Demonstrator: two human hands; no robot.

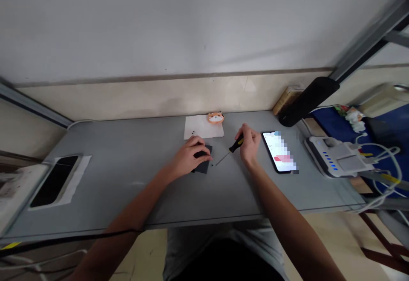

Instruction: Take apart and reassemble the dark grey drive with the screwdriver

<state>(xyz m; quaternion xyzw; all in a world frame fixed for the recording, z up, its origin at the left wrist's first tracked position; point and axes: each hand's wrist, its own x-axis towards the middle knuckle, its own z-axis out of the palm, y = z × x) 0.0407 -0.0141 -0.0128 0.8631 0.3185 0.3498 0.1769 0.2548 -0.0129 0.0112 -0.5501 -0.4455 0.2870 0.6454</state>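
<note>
My left hand curls its fingers over a flat dark grey rectangular piece, gripping it against the desk; the fingers hide part of it. In my right hand is a screwdriver with a black and yellow handle, its thin shaft slanting down to the left. The shaft's tip is close to a tiny dark bit, perhaps a screw, on the desk beside the grey piece. Just beyond my left hand lies a white sheet of paper with a few tiny dark bits and an orange animal-face case on it.
A lit phone lies right of my right hand. Farther right are a black cylinder, a book and a white power strip with cables. Another dark phone rests at the left of the grey desk. A wall stands behind.
</note>
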